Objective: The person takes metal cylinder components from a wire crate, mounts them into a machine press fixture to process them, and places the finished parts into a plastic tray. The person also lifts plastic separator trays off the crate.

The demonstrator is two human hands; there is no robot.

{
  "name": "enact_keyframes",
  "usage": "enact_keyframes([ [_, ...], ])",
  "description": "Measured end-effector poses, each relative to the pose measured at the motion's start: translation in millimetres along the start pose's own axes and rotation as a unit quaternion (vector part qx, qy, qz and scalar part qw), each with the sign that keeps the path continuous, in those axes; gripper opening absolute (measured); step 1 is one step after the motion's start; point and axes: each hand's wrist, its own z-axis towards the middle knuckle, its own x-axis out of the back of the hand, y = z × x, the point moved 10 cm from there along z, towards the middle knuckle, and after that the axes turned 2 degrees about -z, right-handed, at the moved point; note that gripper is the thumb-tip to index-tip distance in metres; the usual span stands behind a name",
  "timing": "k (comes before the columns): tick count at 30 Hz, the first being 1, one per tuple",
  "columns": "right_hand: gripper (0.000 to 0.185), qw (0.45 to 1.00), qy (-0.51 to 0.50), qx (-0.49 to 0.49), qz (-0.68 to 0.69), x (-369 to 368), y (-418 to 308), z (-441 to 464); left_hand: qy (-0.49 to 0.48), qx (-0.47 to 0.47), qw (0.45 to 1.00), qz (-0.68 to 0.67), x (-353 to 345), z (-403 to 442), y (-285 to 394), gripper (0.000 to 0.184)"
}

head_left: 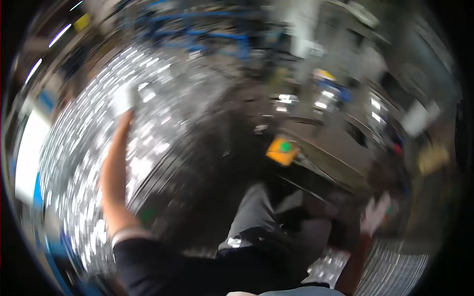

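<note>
Far left of the frame, a glaring white upright panel (pixel 30 153) is seen; strong motion blur is spread over the whole view. Next to it, a broad mass of shiny silver pieces (pixel 155 121), metallic in look, is spread from upper left to lower left; individual pieces cannot be made out. The left hand (pixel 123 100), whitish as if gloved, is held out at upper left, seen against that mass; its fingers are smeared, so whether they are clenched, released or grasping a piece cannot be told; contact cannot be told either. At upper centre, a rack of blue bars (pixel 212 35) is seen; at centre, an orange box with a round green top button (pixel 282 152) is set at the near edge of a grey-brown flat-topped bench (pixel 323 148). At lower right, the right hand (pixel 375 215), pale and glove-like, is held beyond that bench's near end; its fingers are extended and parted, with nothing seen grasped; below it, a ribbed silvery stack (pixel 392 269) is seen in the bottom right corner.
</note>
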Motion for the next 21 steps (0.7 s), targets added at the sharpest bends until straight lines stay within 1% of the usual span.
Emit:
enact_keyframes([
  [1,0.052,0.99,0.003,0.045,-0.134,1,1,7,0.013,0.036,0.999,-0.023,-19,10,-82,0.038],
  [2,0.054,0.966,0.018,0.073,-0.246,5,-33,12,0.041,0.043,0.99,-0.126,-65,32,-216,0.047],
  [3,0.053,0.954,0.043,0.104,-0.277,5,-29,24,-0.007,0.16,0.986,0.037,-36,22,-216,0.053],
  [4,0.052,0.959,0.054,0.122,-0.251,6,-42,38,-0.094,0.255,0.941,0.203,-4,5,-213,0.061],
  [5,0.051,0.959,0.068,0.135,-0.242,10,-56,50,0.003,0.268,0.936,0.229,12,-7,-222,0.068],
  [6,0.051,0.956,0.089,0.157,-0.23,12,-69,63,-0.053,0.337,0.907,0.246,13,-16,-225,0.07],
  [7,0.049,0.954,0.112,0.177,-0.217,12,-77,77,-0.048,0.32,0.917,0.234,13,-13,-225,0.069],
  [8,0.048,0.903,0.119,0.278,-0.305,2,-83,91,-0.041,0.31,0.924,0.221,14,-15,-230,0.068],
  [9,0.047,0.891,0.127,0.285,-0.33,-1,-88,109,-0.036,0.305,0.926,0.218,13,-14,-241,0.067],
  [10,0.042,0.837,0.088,0.312,-0.442,-12,-98,122,-0.031,0.304,0.927,0.218,13,-12,-248,0.066],
  [11,0.035,0.841,0.072,0.306,-0.44,-18,-94,140,-0.035,0.31,0.93,0.194,19,-14,-231,0.068],
  [12,0.035,0.9,0.145,0.279,-0.3,-14,-66,170,-0.037,0.31,0.93,0.193,19,-12,-230,0.068],
  [13,0.038,0.947,0.053,0.189,-0.254,-17,-52,195,0.007,0.308,0.928,0.209,29,-12,-231,0.069],
  [14,0.041,0.974,-0.04,0.096,-0.201,-26,-39,208,0.053,0.307,0.923,0.226,40,-11,-232,0.071],
  [15,0.041,0.974,-0.04,0.097,-0.201,-28,-42,208,0.102,0.293,0.923,0.229,51,-7,-238,0.072],
  [16,0.042,0.978,-0.041,0.057,-0.194,-29,-35,208,0.102,0.294,0.922,0.229,49,-9,-248,0.072],
  [17,0.043,0.981,-0.044,0.018,-0.189,-29,-26,207,0.122,0.288,0.94,0.136,55,-11,-233,0.069],
  [18,0.043,0.98,-0.048,0.021,-0.19,-27,-28,203,0.143,0.281,0.948,0.041,64,-12,-208,0.066],
  [19,0.043,0.981,-0.037,0.001,-0.19,-19,-29,196,0.164,0.273,0.947,-0.052,73,-10,-184,0.063],
  [20,0.043,0.981,-0.028,-0.02,-0.189,-12,-28,184,0.176,0.274,0.921,-0.213,70,-5,-176,0.06],
  [21,0.042,0.985,-0.027,0.025,-0.17,-4,-38,169,0.192,0.278,0.868,-0.365,66,0,-167,0.056],
])
